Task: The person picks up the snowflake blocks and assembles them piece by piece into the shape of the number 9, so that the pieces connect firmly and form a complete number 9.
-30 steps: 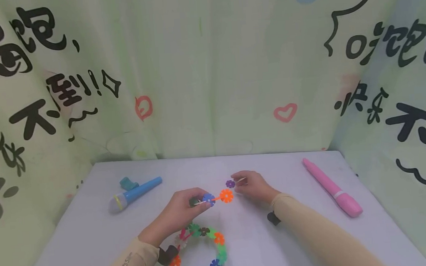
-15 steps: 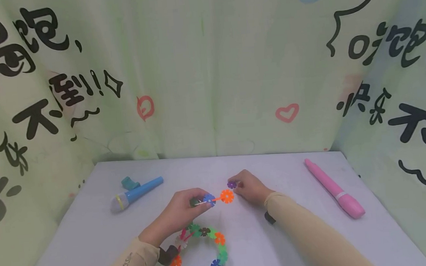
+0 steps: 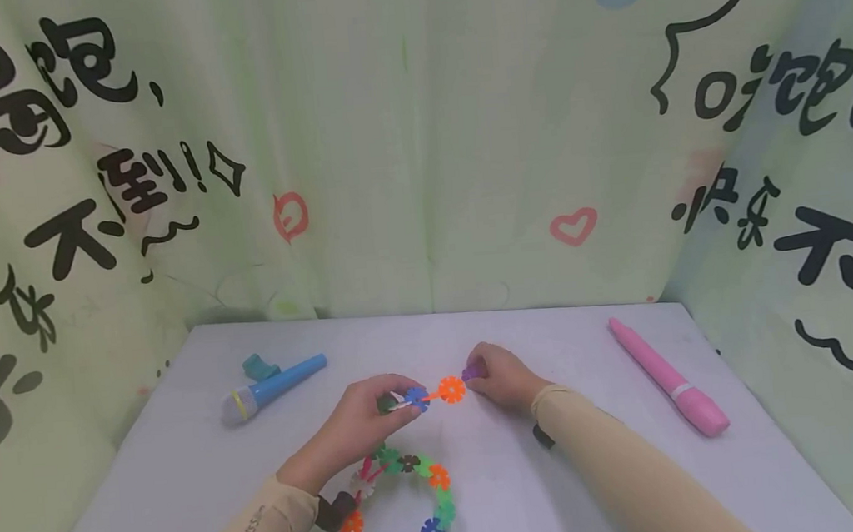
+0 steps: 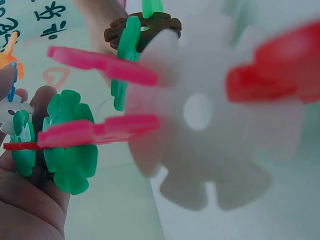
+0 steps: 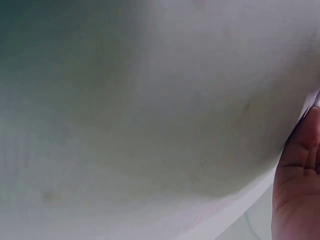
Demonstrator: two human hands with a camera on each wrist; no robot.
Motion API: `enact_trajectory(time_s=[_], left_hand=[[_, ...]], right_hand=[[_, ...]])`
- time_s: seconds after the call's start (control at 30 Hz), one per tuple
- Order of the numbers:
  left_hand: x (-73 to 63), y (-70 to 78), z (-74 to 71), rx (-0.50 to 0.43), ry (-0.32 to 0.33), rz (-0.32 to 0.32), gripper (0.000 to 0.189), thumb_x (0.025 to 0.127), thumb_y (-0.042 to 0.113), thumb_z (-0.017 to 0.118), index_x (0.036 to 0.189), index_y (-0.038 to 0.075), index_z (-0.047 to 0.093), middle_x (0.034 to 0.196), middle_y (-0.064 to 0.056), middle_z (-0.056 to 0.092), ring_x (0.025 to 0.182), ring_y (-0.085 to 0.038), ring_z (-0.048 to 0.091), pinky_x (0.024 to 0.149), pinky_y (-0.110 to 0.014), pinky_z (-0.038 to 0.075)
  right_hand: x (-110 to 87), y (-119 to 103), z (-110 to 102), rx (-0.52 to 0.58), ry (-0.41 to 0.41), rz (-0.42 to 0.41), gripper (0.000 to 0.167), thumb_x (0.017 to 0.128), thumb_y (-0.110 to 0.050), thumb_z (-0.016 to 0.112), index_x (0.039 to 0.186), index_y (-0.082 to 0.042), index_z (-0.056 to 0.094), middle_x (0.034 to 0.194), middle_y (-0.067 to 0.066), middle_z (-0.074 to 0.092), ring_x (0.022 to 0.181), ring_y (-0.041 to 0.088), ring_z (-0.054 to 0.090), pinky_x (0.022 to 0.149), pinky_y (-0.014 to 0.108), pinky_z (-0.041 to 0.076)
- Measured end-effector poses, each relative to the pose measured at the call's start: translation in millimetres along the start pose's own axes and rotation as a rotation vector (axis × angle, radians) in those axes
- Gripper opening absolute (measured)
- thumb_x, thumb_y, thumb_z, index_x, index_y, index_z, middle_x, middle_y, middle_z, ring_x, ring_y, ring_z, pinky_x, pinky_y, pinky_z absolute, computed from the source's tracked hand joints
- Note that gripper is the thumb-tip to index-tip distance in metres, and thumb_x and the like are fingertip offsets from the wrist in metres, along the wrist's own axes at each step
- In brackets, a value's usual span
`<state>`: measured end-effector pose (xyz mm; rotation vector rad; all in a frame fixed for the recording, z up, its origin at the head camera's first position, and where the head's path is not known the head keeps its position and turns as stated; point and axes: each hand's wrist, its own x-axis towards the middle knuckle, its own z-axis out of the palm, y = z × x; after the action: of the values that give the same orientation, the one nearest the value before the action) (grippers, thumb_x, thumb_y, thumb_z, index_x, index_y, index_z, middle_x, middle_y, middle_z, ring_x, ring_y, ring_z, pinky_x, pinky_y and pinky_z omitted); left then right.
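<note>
In the head view my left hand (image 3: 373,404) holds a short chain of flower-shaped plastic pieces; a blue piece (image 3: 417,398) and an orange piece (image 3: 452,389) stick out to the right of its fingers. My right hand (image 3: 506,375) pinches a purple flower-shaped piece (image 3: 470,373), just right of the orange one; whether the two touch I cannot tell. Below lies a ring of linked multicoloured pieces (image 3: 443,511), partly hidden by my left wrist. Close up in the left wrist view are a blurred white piece (image 4: 215,135), pink pieces (image 4: 100,130) and a green piece (image 4: 72,165).
On the white table (image 3: 565,497), a blue toy microphone (image 3: 285,381) lies at the back left beside a small teal object (image 3: 257,367). A long pink wand-like toy (image 3: 668,376) lies at the right. Printed curtains (image 3: 423,132) surround the table.
My right fingers have closed in around the purple piece, which is turned and more covered now; the hand has shifted slightly right in the last half second. The left hand has barely moved.
</note>
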<state>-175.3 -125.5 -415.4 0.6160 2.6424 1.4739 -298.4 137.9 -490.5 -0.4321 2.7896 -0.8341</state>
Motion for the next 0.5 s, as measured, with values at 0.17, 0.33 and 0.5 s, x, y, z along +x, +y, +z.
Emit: enact_trajectory(time_s=[0.17,0.33,0.5], left_hand=[[0.3,0.1,-0.2,-0.008,-0.003,0.001,0.019,0.093,0.023,0.074,0.112,0.022,0.072,0.099,0.016,0.068,0.098,-0.019,0.060,0.080,-0.035,0.053],[0.8,-0.4,-0.4,-0.001,-0.008,0.000,0.019,0.093,0.023,0.073,0.112,0.021,0.072,0.096,0.016,0.068,0.098,-0.020,0.060,0.077,-0.033,0.053],[-0.3,2.2,-1.2,0.011,-0.012,-0.001,0.022,0.094,0.022,0.072,0.115,0.019,0.072,0.097,0.016,0.067,0.099,-0.017,0.060,0.079,-0.033,0.053]], right_hand=[[-3.8,0.7,-2.3,0.045,-0.001,-0.012,0.021,0.093,-0.015,0.071,0.108,-0.017,0.057,0.099,-0.001,0.064,0.096,0.020,0.061,0.092,0.044,0.051],[-8.6,1.4,-8.0,0.122,0.002,-0.033,0.019,0.096,-0.009,0.065,0.111,-0.020,0.061,0.098,0.000,0.063,0.093,0.021,0.060,0.088,0.043,0.051],[-21.1,-3.2,-17.7,0.177,0.016,-0.064,0.022,0.096,-0.010,0.065,0.116,-0.017,0.069,0.106,-0.001,0.065,0.096,0.020,0.060,0.087,0.040,0.052]])
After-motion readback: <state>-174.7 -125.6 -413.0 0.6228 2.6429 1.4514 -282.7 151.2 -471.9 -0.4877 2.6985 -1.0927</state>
